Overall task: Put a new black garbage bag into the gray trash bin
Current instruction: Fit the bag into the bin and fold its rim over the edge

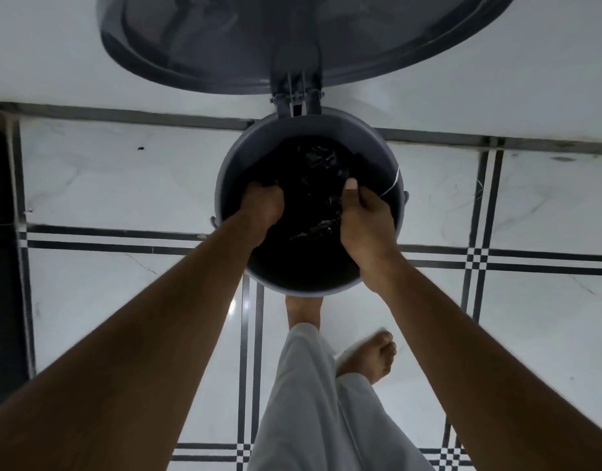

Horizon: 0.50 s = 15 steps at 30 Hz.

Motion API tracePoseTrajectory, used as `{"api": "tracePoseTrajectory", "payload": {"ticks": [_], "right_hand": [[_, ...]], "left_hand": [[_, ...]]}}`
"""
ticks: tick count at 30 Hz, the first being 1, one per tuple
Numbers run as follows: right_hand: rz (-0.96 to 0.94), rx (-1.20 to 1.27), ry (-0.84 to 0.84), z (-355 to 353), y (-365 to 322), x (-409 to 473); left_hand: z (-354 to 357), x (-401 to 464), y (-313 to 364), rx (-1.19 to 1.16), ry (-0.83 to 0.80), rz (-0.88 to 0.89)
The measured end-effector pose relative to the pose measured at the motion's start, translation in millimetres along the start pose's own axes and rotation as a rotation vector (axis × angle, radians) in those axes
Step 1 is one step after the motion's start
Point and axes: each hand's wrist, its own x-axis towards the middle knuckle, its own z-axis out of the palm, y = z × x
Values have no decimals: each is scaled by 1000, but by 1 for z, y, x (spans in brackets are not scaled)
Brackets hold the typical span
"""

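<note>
At frame centre, one round gray trash bin (225,175) on white tiled floor (106,185), seen straight down, one black garbage bag (313,198) crumpled inside its mouth, filling most of the opening. One gray lid (197,62) flipped open at 12 o'clock, hinged to bin rim by one bracket (296,100). Two bare hands inside bin mouth: left hand (262,207) at 9 o'clock of opening, fist closed on bag plastic; right hand (367,222) at 3 o'clock, fingers curled, thumb (351,186) pressed on top, pinching bag edge. Both grips tight on bag, not spread. One thin white line (393,185) crossing bin's inner wall at 2 o'clock, cannot tell what. Two small lugs on outer rim, at 9 and 3 o'clock. Two bare feet at 6 o'clock: one (303,309) touching bin base, other (371,358) behind at 5 o'clock, blurred. White trouser legs (313,402) below. Dark stripe lines across tiles; one dark object (1,232) at 9 o'clock frame edge, unclear.
</note>
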Motion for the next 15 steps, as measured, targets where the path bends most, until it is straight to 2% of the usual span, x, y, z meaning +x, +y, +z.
{"api": "tracePoseTrajectory", "payload": {"ticks": [3,6,9,11,13,15], "right_hand": [[-29,-97,-39,-20,-10,-10],[-157,-244,56,-43,-13,-20],[-211,-130,184,-61,-13,-23],[-149,71,185,-68,-16,-21],[-23,255,141,-73,-24,-17],[64,277,59,-77,-31,-10]], "left_hand": [[-21,-8,6,176,-5,126],[-50,-51,15,275,45,326],[-87,-85,4,70,76,397],[-111,-93,-1,-169,71,322],[-126,-93,-2,-397,-92,193],[-129,-92,3,-526,-173,88]]}}
